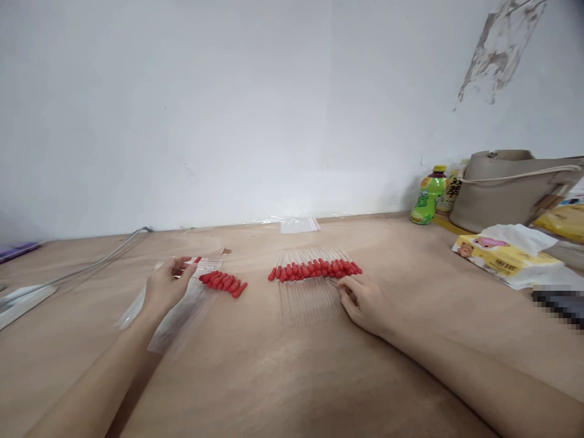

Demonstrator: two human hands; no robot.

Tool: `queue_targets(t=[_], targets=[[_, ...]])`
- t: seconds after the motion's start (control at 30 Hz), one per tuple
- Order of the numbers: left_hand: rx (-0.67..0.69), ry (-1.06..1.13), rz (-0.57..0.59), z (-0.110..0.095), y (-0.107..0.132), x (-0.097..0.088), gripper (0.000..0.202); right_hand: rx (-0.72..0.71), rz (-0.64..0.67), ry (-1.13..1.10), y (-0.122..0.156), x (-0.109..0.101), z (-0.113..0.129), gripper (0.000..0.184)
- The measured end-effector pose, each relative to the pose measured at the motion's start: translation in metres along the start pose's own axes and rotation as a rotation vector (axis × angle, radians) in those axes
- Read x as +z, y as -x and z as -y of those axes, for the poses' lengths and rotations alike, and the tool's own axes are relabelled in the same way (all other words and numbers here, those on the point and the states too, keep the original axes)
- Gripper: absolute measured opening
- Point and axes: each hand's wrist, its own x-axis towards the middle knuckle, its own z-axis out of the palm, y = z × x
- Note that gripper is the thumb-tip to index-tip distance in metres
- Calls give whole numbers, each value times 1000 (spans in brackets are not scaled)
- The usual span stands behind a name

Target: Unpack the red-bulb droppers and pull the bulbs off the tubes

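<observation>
My left hand (168, 285) pinches a dropper with a red bulb (198, 260) between thumb and fingers, above flat clear plastic bags (182, 322). Just right of that hand, a small group of red-bulbed droppers (223, 281) lies slanted on the bag's edge. A wider row of similar droppers (314, 269) lies further right, red bulbs crowded together in the middle and thin clear stems stretching both away from me and toward me. At this row's right end, my right hand (362, 301) has its fingers closed on a thin dropper stem; its bulb cannot be made out.
A small clear zip bag (298, 225) lies by the wall. At right stand a green bottle (427, 194), a beige handbag (497, 188), a yellow tissue pack (506, 255) and a dark pixelated object (561, 304). A grey cable (109, 255) runs along the left of the brown-covered table (274, 377).
</observation>
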Motion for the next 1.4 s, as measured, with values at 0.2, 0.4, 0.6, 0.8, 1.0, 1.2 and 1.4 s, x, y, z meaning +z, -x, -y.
queue_targets(t=[0.2, 0.4, 0.6, 0.8, 1.0, 1.2, 1.4], targets=[[69, -75, 66, 1, -1, 16, 37, -23, 62, 54, 1, 1, 10, 15], [70, -135, 124, 4, 0, 18, 41, -17, 118, 80, 2, -1, 14, 16], [121, -178, 55, -5, 6, 10, 40, -32, 137, 69, 4, -3, 14, 19], [498, -192, -106, -48, 29, 18, 27, -34, 129, 60, 4, -5, 15, 24], [695, -271, 188, -99, 53, 46, 24, 49, 71, -16, 2, -5, 12, 22], [552, -220, 271, -111, 47, 70, 22, 114, 38, -94, -2, -4, 5, 26], [448, -157, 156, -106, 54, 60, 25, 74, -44, -135, -2, 0, 0, 25]])
